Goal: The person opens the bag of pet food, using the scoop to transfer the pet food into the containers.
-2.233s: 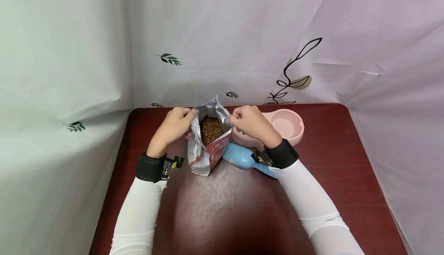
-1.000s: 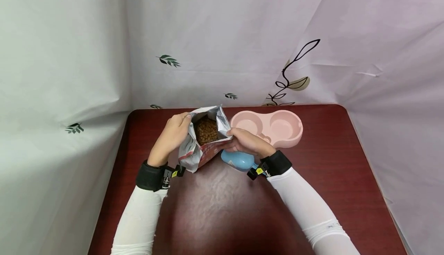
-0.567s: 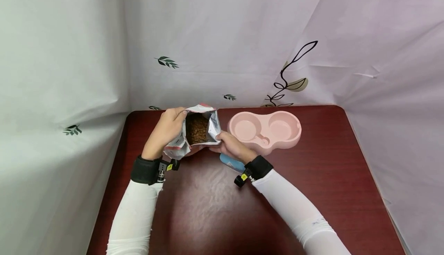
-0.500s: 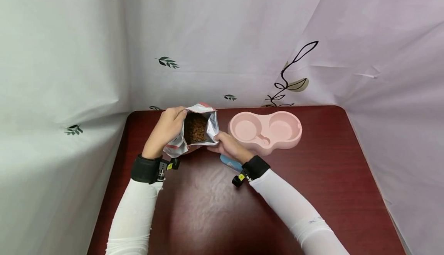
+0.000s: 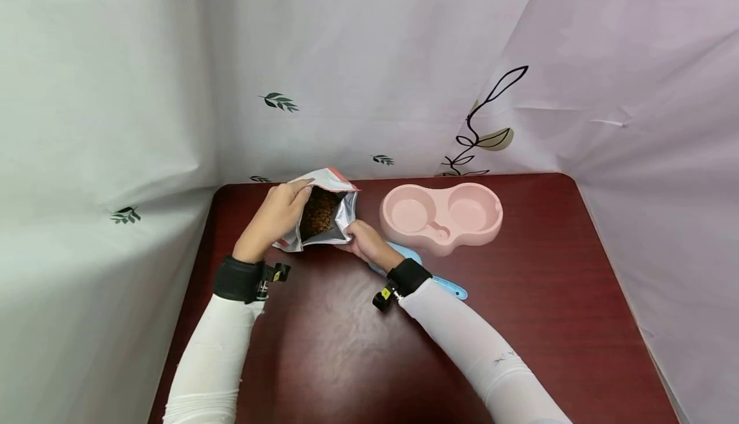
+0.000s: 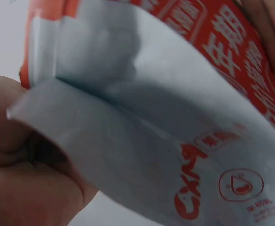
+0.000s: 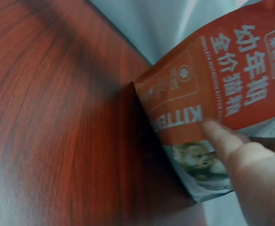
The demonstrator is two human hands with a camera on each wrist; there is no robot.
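The kibble bag is tilted with its mouth facing me, over the far left part of the table, a dark red wood-grain top; whether the bag's base touches it, I cannot tell. To its right, apart from it, sits the pink double bowl. The blue scoop lies just in front of the bowl, partly hidden. My left hand grips the left edge of the bag's mouth; my right hand pinches its right edge, one finger against the red printed face. Inside lies brown kibble.
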